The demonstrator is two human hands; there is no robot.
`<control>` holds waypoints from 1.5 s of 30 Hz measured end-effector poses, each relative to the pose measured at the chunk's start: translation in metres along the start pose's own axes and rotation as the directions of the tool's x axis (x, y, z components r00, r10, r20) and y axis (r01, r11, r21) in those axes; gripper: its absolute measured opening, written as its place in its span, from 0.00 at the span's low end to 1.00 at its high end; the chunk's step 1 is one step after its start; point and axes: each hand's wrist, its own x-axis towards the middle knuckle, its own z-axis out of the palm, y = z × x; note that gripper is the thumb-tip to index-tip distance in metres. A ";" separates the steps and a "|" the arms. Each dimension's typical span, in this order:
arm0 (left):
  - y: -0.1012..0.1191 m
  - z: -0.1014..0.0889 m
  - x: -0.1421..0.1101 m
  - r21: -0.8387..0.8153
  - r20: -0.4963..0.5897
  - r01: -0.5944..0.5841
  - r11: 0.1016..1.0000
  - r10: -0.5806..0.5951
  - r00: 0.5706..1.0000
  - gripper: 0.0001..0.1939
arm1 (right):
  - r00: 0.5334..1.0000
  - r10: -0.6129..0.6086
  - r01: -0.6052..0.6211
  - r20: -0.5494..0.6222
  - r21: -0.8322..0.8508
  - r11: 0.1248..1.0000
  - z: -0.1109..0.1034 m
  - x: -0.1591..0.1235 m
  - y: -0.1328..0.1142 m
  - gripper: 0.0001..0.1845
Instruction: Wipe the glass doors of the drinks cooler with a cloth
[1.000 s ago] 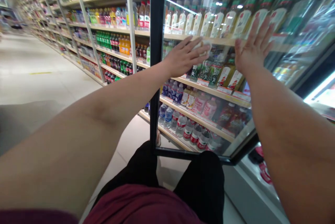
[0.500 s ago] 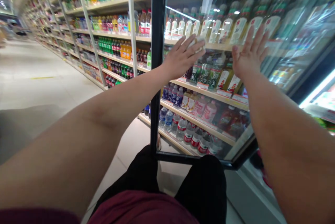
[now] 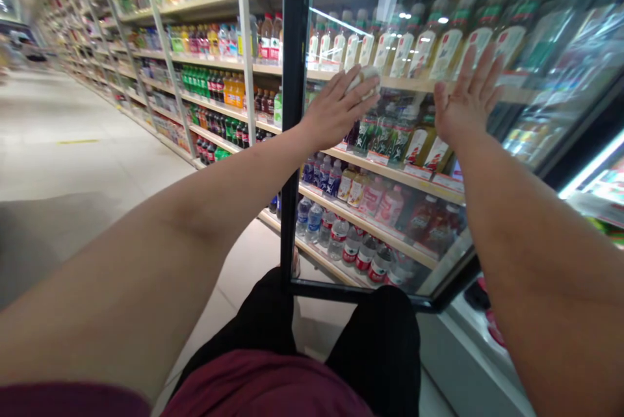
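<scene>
A glass door with a black frame stands in front of me. My left hand is at its upper left part, back of the hand towards me. Under its fingers is a small whitish wad, like a folded cloth or tissue, pressed to the glass. To the right, my right hand is raised at the pane with fingers spread and nothing in it. Its fingertips look faint among the reflections, and I cannot tell which face of the glass it touches.
Shelves of bottled drinks show through the glass. More drink shelves run along the left beside a pale tiled floor. A lit cooler is at the right edge. My knees are close to the door's bottom frame.
My left hand and the wad have shifted very slightly left on the glass. My right hand stays spread in about the same place.
</scene>
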 end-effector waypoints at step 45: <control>0.001 0.017 0.001 -0.163 -0.188 0.113 0.980 -0.144 0.972 0.35 | 1.000 -0.023 0.022 -0.018 -0.047 0.999 0.009 -0.001 0.011 0.44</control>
